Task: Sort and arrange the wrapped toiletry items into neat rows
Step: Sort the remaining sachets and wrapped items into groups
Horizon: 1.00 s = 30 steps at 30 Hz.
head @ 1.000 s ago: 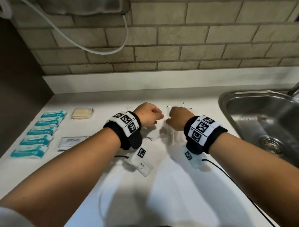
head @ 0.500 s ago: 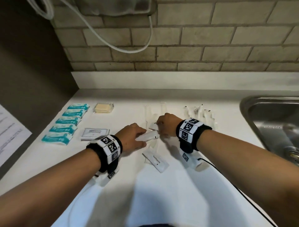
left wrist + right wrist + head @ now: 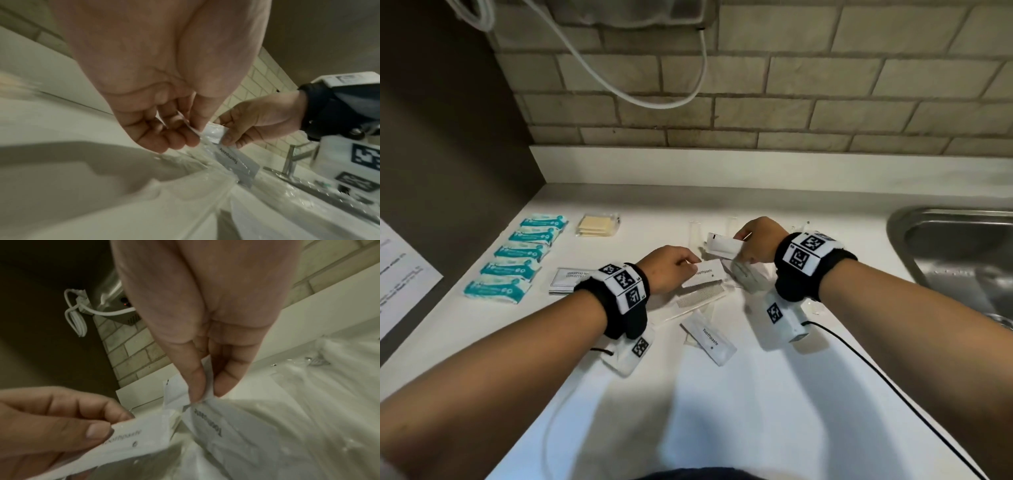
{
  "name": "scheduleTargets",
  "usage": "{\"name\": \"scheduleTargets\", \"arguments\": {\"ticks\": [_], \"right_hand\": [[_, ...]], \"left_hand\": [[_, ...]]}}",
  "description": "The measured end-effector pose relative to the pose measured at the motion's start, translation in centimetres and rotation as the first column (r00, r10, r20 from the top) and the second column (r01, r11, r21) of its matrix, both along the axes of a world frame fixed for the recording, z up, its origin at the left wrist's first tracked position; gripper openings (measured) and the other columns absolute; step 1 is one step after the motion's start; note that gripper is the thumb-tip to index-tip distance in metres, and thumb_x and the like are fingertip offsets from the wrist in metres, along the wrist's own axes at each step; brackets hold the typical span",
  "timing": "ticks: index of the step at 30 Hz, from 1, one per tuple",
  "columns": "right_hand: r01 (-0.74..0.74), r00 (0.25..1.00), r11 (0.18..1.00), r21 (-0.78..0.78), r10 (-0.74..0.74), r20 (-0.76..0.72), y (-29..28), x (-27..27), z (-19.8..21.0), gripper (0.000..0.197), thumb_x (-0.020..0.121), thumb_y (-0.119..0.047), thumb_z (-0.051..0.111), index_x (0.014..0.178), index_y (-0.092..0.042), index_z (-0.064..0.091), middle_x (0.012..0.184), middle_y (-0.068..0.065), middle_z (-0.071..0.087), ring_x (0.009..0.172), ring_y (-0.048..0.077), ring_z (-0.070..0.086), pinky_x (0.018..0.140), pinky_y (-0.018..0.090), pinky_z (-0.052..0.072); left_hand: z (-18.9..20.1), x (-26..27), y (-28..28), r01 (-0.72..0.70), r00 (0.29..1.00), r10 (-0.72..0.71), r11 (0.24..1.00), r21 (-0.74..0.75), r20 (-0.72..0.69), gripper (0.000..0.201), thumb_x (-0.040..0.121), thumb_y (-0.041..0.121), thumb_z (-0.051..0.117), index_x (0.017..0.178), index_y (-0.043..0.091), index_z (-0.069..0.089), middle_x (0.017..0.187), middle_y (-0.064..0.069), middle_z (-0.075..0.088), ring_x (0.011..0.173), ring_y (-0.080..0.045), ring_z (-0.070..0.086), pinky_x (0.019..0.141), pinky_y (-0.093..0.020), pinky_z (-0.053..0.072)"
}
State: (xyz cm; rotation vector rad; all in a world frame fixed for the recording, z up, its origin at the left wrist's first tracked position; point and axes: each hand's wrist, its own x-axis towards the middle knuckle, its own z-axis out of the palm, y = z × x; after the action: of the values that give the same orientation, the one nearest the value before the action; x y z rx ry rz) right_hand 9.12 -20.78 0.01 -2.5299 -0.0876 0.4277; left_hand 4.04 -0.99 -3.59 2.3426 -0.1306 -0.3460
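Observation:
My left hand (image 3: 690, 265) pinches one end of a white packet marked Toothpaste (image 3: 707, 274), seen in the left wrist view as the packet (image 3: 232, 157) running away from my left hand (image 3: 193, 134). My right hand (image 3: 739, 240) pinches a second white packet (image 3: 722, 245) just behind it, between thumb and forefinger, as the right wrist view shows of my right hand (image 3: 205, 394). A third toothpaste packet (image 3: 710, 339) lies flat nearer me. A comb in clear wrap (image 3: 700, 298) lies under the left hand's packet. Clear-wrapped items (image 3: 750, 277) are heaped below my right hand.
Several teal packets (image 3: 517, 257) lie in a row at the left, with cream packets (image 3: 597, 224) behind and a shampoo sachet (image 3: 566, 279) beside them. A steel sink (image 3: 962, 253) is at the right. A black cable (image 3: 893, 387) trails from my right wrist. A paper sheet (image 3: 400, 274) lies far left.
My left hand has lifted its toothpaste packet a little to the right. My right hand has come up off the heap with a white packet pinched in it.

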Motion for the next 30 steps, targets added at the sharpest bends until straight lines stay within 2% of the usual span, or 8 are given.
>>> {"name": "scheduleTargets", "arguments": {"ticks": [5, 8, 10, 12, 14, 18, 23, 30], "right_hand": [[0.025, 1.0, 0.992, 0.126, -0.022, -0.022, -0.9, 0.1, 0.3, 0.026, 0.077, 0.0, 0.071, 0.101, -0.01, 0.069, 0.083, 0.008, 0.064, 0.061, 0.017, 0.056, 0.068, 0.027, 0.054], [-0.022, 0.999, 0.981, 0.192, 0.013, 0.048, -0.8, -0.1, 0.3, 0.02, 0.076, -0.001, 0.071, 0.092, -0.013, 0.068, 0.084, 0.006, 0.063, 0.062, 0.014, 0.053, 0.066, 0.029, 0.048], [-0.103, 0.989, 0.966, 0.238, 0.074, 0.129, -0.5, -0.6, 0.3, 0.023, 0.074, 0.0, 0.072, 0.082, -0.019, 0.062, 0.081, 0.0, 0.06, 0.062, 0.011, 0.051, 0.067, 0.026, 0.044], [-0.195, 0.97, 0.952, 0.238, 0.15, 0.193, 0.0, -1.3, 0.0, 0.027, 0.075, 0.004, 0.069, 0.081, -0.021, 0.059, 0.077, -0.005, 0.055, 0.064, 0.011, 0.05, 0.063, 0.021, 0.043], [-0.283, 0.943, 0.943, 0.177, 0.24, 0.229, 0.5, -2.0, -0.5, 0.029, 0.074, 0.005, 0.064, 0.083, -0.022, 0.059, 0.073, -0.007, 0.055, 0.065, 0.012, 0.051, 0.064, 0.025, 0.047], [-0.417, 0.877, 0.907, 0.057, 0.385, 0.289, 1.2, -3.1, -1.2, 0.032, 0.068, 0.011, 0.061, 0.088, -0.014, 0.06, 0.076, -0.002, 0.058, 0.07, 0.016, 0.054, 0.067, 0.033, 0.052], [-0.46, 0.843, 0.887, 0.032, 0.425, 0.33, 1.6, -3.3, -1.3, 0.038, 0.065, 0.011, 0.062, 0.095, -0.013, 0.056, 0.087, 0.002, 0.059, 0.077, 0.022, 0.058, 0.066, 0.031, 0.05], [-0.396, 0.89, 0.917, 0.053, 0.369, 0.267, 0.6, -2.7, -0.7, 0.034, 0.071, 0.005, 0.065, 0.098, -0.013, 0.058, 0.085, 0.001, 0.06, 0.073, 0.018, 0.054, 0.07, 0.03, 0.051]], "left_hand": [[0.3, -0.3, 0.1, -0.189, 0.977, 0.147, 0.93, -0.314, -0.153, 0.015, 0.099, 0.014, 0.051, 0.108, 0.011, 0.063, 0.088, -0.006, 0.066, 0.074, -0.019, 0.065, 0.065, -0.022, 0.058], [0.4, -0.4, 0.4, -0.292, 0.939, 0.172, 0.858, -0.423, -0.298, 0.017, 0.101, 0.015, 0.048, 0.11, 0.013, 0.062, 0.09, -0.018, 0.071, 0.074, -0.028, 0.071, 0.072, -0.039, 0.061], [0.4, -0.3, 0.6, -0.312, 0.931, 0.174, 0.836, -0.452, -0.321, 0.016, 0.101, 0.015, 0.047, 0.102, 0.017, 0.063, 0.087, -0.017, 0.073, 0.075, -0.032, 0.071, 0.074, -0.047, 0.06], [0.6, -0.3, 0.5, -0.342, 0.923, 0.197, 0.811, -0.474, -0.329, 0.018, 0.102, 0.013, 0.044, 0.1, 0.017, 0.062, 0.08, -0.012, 0.075, 0.068, -0.028, 0.072, 0.069, -0.044, 0.059], [0.8, -0.4, 0.3, -0.391, 0.907, 0.229, 0.771, -0.502, -0.353, 0.019, 0.102, 0.011, 0.041, 0.104, 0.01, 0.06, 0.071, -0.008, 0.075, 0.06, -0.026, 0.071, 0.063, -0.039, 0.057], [1.1, -0.3, 0.1, -0.451, 0.88, 0.233, 0.68, -0.578, -0.413, 0.026, 0.096, 0.028, 0.054, 0.104, 0.003, 0.06, 0.072, -0.001, 0.073, 0.065, -0.032, 0.065, 0.082, -0.05, 0.055], [0.8, -0.2, 0.3, -0.404, 0.904, 0.232, 0.734, -0.545, -0.358, 0.01, 0.09, 0.009, 0.066, 0.098, 0.01, 0.06, 0.082, -0.009, 0.069, 0.053, -0.016, 0.068, 0.063, -0.031, 0.06], [0.6, 0.1, 1.2, -0.415, 0.905, 0.279, 0.746, -0.52, -0.322, 0.016, 0.093, 0.005, 0.061, 0.106, 0.013, 0.056, 0.099, -0.016, 0.07, 0.055, -0.015, 0.068, 0.068, -0.035, 0.06]]}}
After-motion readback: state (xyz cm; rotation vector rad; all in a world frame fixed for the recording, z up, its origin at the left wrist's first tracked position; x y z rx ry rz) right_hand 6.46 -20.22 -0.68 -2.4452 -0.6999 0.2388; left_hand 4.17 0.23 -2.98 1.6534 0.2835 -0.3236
